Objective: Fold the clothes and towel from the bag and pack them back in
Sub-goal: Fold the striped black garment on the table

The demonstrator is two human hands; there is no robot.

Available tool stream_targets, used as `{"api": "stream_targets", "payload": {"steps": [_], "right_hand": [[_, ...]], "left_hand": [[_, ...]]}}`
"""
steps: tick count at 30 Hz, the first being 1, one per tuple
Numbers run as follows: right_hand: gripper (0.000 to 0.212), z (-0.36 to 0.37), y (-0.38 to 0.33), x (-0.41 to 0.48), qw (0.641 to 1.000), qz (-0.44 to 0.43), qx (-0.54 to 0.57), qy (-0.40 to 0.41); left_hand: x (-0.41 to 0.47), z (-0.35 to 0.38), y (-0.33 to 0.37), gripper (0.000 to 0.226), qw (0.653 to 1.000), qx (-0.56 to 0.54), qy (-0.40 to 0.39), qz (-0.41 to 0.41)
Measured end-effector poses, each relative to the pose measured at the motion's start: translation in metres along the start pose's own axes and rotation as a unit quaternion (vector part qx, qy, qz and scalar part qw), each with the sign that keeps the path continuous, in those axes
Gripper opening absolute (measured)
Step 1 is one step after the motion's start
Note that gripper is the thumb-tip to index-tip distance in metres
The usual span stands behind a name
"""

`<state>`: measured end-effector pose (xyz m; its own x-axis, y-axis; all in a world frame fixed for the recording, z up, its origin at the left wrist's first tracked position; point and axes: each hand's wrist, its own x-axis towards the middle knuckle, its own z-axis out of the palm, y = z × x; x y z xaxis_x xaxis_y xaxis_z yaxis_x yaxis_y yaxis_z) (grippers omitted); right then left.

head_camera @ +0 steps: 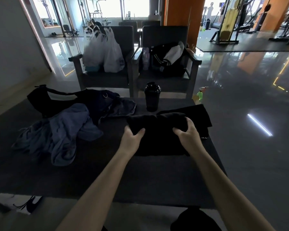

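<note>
Dark table (pixel 140 177): I see my left hand (pixel 132 138) and right hand (pixel 188 132) each gripping the black garment (pixel 157 129); blue clothes (pixel 63 134), bag (pixel 40 100) at left; bottle (pixel 152 99) behind.

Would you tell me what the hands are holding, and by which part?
Both grip the folded black garment: left hand at its left end, right hand at its right end.

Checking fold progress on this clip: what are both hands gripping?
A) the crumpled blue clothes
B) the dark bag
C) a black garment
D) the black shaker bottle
C: the left hand and the right hand each curl round an end of the black garment on the table, while the blue clothes lie apart to the left.
</note>
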<state>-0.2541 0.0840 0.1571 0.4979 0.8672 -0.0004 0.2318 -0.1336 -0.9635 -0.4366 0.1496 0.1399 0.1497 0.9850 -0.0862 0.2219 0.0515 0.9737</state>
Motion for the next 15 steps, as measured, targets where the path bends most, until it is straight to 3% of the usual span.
{"api": "stream_targets", "payload": {"steps": [8, 15], "right_hand": [[0.064, -0.052, -0.023, 0.076, 0.992, -0.071, -0.081, 0.067], [0.063, -0.058, 0.002, 0.115, 0.973, -0.048, -0.203, 0.1]], "left_hand": [[0.064, 0.067, 0.038, 0.047, 0.997, -0.047, -0.016, 0.067], [0.099, 0.12, 0.021, 0.06, 0.997, 0.012, -0.033, 0.068]]}}
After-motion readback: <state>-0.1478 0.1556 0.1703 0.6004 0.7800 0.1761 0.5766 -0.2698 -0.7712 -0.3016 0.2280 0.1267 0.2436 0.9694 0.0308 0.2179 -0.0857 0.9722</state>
